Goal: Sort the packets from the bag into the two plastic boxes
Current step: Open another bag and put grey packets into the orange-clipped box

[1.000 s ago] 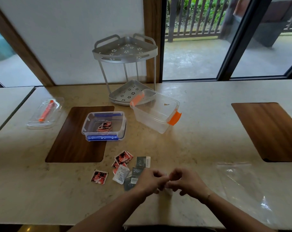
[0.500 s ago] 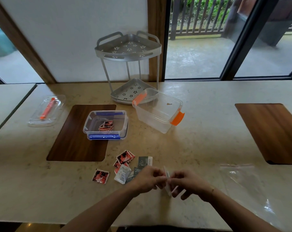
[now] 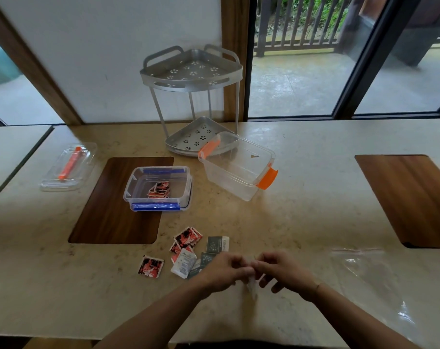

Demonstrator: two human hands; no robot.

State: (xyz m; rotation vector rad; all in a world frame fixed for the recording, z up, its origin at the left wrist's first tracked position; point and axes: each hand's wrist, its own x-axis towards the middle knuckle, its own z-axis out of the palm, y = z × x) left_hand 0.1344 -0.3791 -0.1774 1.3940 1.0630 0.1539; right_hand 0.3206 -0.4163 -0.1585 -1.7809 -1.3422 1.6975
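Both hands meet low over the pale stone counter (image 3: 302, 192), fingertips pressed together on a small pale packet (image 3: 252, 285) that hangs between them. The left hand (image 3: 224, 272) is curled, pinching the packet's upper edge; the right hand (image 3: 281, 272) pinches it from the other side, with two fingers spread loose below. The packet itself is blurred, so its print cannot be read.

Just left of the hands lies a loose scatter of packets on the counter — red-and-black ones (image 3: 187, 238) in a small overlapping cluster, one more red-and-black packet (image 3: 150, 267) lying apart to the left, a white packet (image 3: 184, 263), and dark grey packets (image 3: 217, 245) partly hidden behind the left hand.

Farther back, the blue-clipped box (image 3: 158, 188) sits open on the edge of a dark wooden inlay (image 3: 113, 205), with several red-and-black packets inside it. To its right stands the orange-clipped box (image 3: 239, 168), taller and clear, its far corner overlapping the bottom shelf of a two-tier metal corner rack (image 3: 191, 71). A clear lid (image 3: 69, 167) with an orange clip lies off to the far left.

The clear plastic bag (image 3: 372, 278) lies flat on the counter to the right of the hands — well apart from the boxes.
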